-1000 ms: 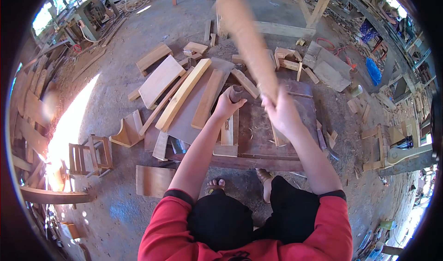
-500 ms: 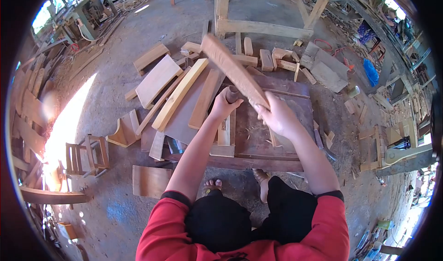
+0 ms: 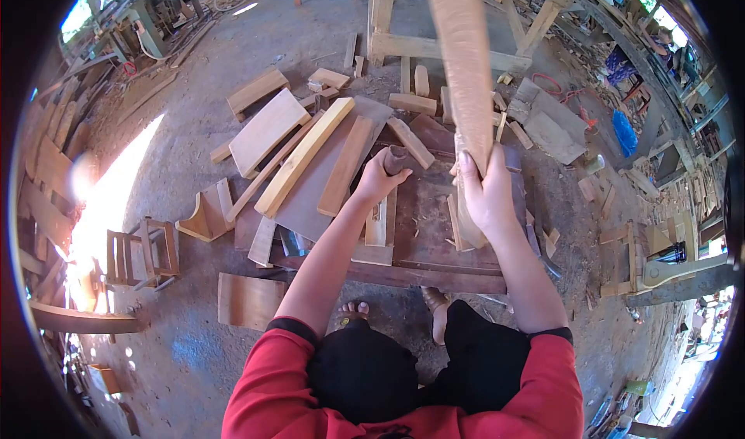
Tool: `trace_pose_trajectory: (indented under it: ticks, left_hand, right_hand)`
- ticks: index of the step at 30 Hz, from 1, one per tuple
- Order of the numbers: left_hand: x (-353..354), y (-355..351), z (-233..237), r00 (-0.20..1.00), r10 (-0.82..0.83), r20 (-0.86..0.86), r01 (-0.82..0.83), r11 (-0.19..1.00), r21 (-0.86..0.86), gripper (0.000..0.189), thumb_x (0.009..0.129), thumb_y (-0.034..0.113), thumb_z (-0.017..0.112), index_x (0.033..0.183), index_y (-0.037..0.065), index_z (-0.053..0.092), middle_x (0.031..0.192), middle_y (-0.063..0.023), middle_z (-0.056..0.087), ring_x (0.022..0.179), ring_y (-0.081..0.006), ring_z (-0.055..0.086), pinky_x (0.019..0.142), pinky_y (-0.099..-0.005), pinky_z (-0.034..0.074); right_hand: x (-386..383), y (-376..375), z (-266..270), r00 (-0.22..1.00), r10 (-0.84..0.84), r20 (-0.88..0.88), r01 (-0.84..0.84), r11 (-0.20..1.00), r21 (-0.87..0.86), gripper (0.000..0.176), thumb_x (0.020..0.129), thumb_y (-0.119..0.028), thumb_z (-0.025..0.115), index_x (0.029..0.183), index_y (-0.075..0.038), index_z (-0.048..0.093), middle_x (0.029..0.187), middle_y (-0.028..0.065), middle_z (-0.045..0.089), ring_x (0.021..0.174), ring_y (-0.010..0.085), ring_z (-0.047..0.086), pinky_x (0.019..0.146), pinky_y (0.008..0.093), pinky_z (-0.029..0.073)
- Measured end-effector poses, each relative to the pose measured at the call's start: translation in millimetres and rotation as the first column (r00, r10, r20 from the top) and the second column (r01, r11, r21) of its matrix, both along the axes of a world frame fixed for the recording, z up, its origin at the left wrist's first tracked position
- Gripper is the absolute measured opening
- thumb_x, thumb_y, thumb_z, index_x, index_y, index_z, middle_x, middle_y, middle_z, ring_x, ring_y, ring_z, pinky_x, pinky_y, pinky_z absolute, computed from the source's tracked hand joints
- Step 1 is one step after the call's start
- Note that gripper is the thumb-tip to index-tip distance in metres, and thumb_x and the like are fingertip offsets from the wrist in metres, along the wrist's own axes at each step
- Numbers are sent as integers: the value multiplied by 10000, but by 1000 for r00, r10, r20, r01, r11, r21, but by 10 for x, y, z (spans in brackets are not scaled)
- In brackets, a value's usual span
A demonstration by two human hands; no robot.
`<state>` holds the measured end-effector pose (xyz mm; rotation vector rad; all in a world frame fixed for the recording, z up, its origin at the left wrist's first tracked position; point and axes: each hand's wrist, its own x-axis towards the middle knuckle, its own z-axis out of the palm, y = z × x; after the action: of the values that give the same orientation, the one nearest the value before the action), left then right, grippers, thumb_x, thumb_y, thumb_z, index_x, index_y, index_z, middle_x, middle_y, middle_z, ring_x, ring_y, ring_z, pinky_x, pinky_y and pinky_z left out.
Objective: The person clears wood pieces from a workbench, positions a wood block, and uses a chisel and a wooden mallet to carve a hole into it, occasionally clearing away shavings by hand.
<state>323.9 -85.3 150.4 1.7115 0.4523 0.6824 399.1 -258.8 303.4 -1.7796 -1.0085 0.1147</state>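
My right hand (image 3: pixel 486 190) grips a long, rough wooden club (image 3: pixel 464 58). It stands nearly upright in the view, and its upper end is blurred and cut off by the top edge. Closed around a round brown wooden tool handle (image 3: pixel 395 158), my left hand (image 3: pixel 378 176) rests over the low work table (image 3: pixel 434 206); the rest of that tool is hidden beneath my fist. Just below it lies a pale wooden piece with narrow slots (image 3: pixel 378 225). The club and the handle are apart.
Boards and a yellowish beam (image 3: pixel 304 159) lean across the table's left side. Behind it, offcuts (image 3: pixel 411 103) lie scattered before a wooden bench frame (image 3: pixel 423 47). A small slatted wooden piece (image 3: pixel 141 253) stands at left, and a blue bag (image 3: pixel 625 132) lies at right.
My right hand has lifted the club, which swung from slanting up-left over the table to nearly upright on the right. My left hand has stayed on the handle.
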Motion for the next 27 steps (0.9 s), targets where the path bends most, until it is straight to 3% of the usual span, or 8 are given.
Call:
trace_pose_trajectory:
  ticks: [1,4,7,13,16,20,23,27]
  left_hand:
    - [13,20,-13,1000,-1,-1,1,1000,4,322,713,137,729,968,34,560,828,-48,598,780,-125,526,749,-284,437]
    - [13,29,-94,1000,3,-24,-2,1000,28,315,717,133,725,966,32,560,832,-52,600,780,-127,529,747,-281,436]
    - [22,26,-128,997,-42,68,43,999,-9,313,715,133,728,957,28,559,832,-55,603,779,-128,534,745,-284,438]
    - [-2,-12,-59,1000,-16,-7,16,1000,27,292,718,123,723,936,28,553,825,-44,601,769,-119,529,741,-287,442]
    - [2,-14,-113,998,-19,55,19,1000,1,287,720,117,718,937,30,552,824,-48,600,770,-118,530,738,-283,442]
    - [-8,18,-162,994,-43,99,44,999,-8,280,720,111,714,938,36,554,816,-48,595,767,-115,523,731,-277,439]
    - [-24,-83,-65,999,-17,50,18,1000,-18,273,717,116,714,927,37,558,805,-45,590,755,-116,514,723,-276,438]
    - [-22,-49,-29,999,29,20,-30,998,47,231,732,101,721,847,65,524,762,25,588,715,-62,521,678,-245,446]
  right_hand:
    - [-31,9,0,1000,-6,-10,6,997,79,300,888,-270,528,1001,-5,444,712,201,620,639,370,622,567,409,484]
    - [66,18,-312,958,151,243,1,847,-531,376,887,-317,517,1074,2,448,762,231,619,726,393,623,629,444,487]
    - [180,-32,-66,978,149,142,-35,801,-598,394,885,-335,521,1071,5,453,755,232,617,727,396,622,639,457,483]
    - [66,0,-164,997,30,-67,-15,977,214,299,886,-309,518,983,-35,449,691,194,615,624,329,626,547,397,489]
    - [126,-83,-389,828,229,512,124,815,-566,277,865,-291,535,981,-52,456,619,148,597,566,345,604,504,442,474]
    - [244,-206,-383,821,323,471,121,707,-696,288,850,-306,554,972,-59,470,603,147,590,567,353,604,498,452,472]
    - [235,-146,-125,892,-161,423,321,884,-341,272,879,-297,523,937,-35,479,621,148,604,574,316,622,503,413,484]
    - [180,-126,126,994,-76,81,72,996,48,334,882,-320,532,999,-14,466,647,177,603,573,292,631,510,384,489]
